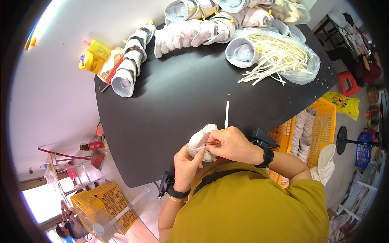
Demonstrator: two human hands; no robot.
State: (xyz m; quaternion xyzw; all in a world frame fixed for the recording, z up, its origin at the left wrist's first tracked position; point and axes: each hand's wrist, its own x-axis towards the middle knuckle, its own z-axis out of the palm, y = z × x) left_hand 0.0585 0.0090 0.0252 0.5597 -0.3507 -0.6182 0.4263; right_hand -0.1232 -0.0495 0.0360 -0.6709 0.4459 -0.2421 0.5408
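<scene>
A small white and pale pink shoe (197, 140) is held close to my body, over the table's near edge. My left hand (185, 169) grips its lower side, thumb along the upper. Across the shoe's opening reaches my right hand (236, 145), its fingers pinched together at the upper. Something thin and dark shows at those fingertips, too small to name. A single white strip (227, 114) lies on the black table (170, 97) just beyond my right hand.
Rows of nested shoes (186, 35) line the far side, beside a plastic bag of cream strips (279, 52). Yellow bottles (92, 56) stand at the far left corner. A yellow crate (324, 125) with shoes is at right; more crates (115, 202) stand lower left. Other people sit farther off.
</scene>
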